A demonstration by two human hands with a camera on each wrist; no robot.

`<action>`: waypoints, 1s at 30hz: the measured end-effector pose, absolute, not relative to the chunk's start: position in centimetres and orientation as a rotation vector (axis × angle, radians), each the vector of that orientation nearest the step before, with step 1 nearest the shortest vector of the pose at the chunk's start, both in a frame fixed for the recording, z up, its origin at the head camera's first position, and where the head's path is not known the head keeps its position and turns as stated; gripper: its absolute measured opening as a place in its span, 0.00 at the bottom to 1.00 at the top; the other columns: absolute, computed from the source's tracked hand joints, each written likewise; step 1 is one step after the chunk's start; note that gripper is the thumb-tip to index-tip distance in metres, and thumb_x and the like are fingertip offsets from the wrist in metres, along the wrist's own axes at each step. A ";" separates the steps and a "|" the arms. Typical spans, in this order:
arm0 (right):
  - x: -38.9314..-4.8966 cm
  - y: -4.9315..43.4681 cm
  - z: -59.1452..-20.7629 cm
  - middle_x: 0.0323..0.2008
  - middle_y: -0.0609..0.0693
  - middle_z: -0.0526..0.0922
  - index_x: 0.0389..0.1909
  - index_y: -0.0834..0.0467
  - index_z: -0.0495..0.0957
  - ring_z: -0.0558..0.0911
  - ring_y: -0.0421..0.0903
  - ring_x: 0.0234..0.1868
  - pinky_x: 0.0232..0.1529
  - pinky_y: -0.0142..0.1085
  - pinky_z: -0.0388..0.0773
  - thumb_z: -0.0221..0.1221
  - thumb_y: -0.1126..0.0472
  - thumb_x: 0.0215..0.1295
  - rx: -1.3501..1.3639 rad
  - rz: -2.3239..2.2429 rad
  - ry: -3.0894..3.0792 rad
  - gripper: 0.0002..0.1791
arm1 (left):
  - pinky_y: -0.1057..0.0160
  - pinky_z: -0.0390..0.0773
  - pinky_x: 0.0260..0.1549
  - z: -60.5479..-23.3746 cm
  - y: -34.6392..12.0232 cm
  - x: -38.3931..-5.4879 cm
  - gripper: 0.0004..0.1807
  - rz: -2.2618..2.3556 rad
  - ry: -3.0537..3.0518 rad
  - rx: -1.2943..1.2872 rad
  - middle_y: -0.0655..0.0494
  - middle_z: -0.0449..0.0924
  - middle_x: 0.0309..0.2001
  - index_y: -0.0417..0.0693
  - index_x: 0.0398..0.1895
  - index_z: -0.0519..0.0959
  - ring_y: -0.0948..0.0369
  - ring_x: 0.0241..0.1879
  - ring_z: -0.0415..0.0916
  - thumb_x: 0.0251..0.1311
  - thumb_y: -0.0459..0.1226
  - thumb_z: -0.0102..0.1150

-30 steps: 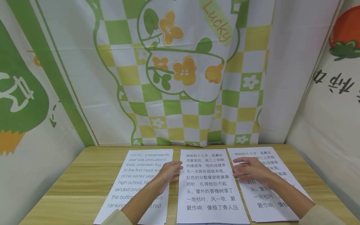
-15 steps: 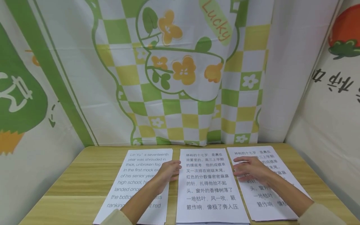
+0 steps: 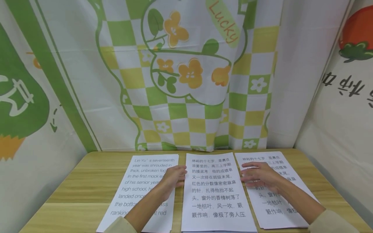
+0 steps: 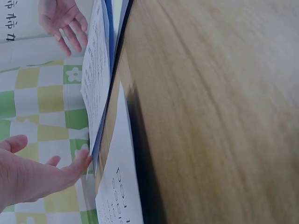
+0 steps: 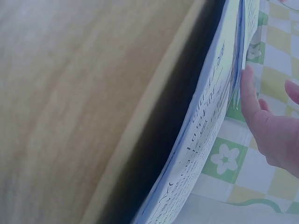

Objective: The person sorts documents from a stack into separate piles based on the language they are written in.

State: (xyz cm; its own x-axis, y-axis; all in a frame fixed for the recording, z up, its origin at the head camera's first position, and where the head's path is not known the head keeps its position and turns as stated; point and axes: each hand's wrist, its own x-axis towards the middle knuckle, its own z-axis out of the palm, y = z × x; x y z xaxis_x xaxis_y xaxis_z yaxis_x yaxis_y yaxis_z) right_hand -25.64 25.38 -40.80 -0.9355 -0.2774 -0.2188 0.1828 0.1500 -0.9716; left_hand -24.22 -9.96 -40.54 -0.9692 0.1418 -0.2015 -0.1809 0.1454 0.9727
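Edges of the middle stack flanked, nothing gripped

The middle stack lies flat on the table, between the left stack and right stack. The left hand, fingers loosely extended, has its tips at the left edge; the right hand, similarly relaxed, reaches the right edge. Neither has hold of anything; firm contact is unclear. This looks like positioning to square or grasp the stack; the next move likely calls for even inward pressure.

middle paper stack slightly further left
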 end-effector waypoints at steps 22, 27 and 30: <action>-25.8 24.7 -40.6 0.55 0.61 0.81 0.75 0.74 0.56 0.84 0.51 0.52 0.57 0.53 0.84 0.58 0.65 0.72 -0.211 -1.840 1.956 0.36 | 0.48 0.85 0.54 -40.7 -10.1 -24.5 0.27 2.033 2.127 -0.114 0.33 0.72 0.67 0.32 0.70 0.71 0.39 0.60 0.78 0.71 0.37 0.51; -25.7 24.4 -40.8 0.64 0.71 0.72 0.72 0.77 0.59 0.83 0.49 0.52 0.57 0.50 0.85 0.59 0.68 0.70 -0.232 -1.785 2.014 0.35 | 0.47 0.82 0.59 -41.0 -10.1 -24.6 0.28 2.019 2.118 -0.070 0.29 0.69 0.68 0.28 0.71 0.67 0.37 0.63 0.75 0.73 0.36 0.49; -25.6 24.2 -40.7 0.72 0.75 0.61 0.72 0.78 0.60 0.83 0.49 0.53 0.56 0.49 0.85 0.61 0.68 0.69 -0.231 -1.771 2.033 0.35 | 0.46 0.80 0.61 -41.1 -10.0 -24.7 0.28 1.992 2.121 -0.037 0.28 0.69 0.68 0.27 0.71 0.67 0.38 0.63 0.75 0.75 0.37 0.49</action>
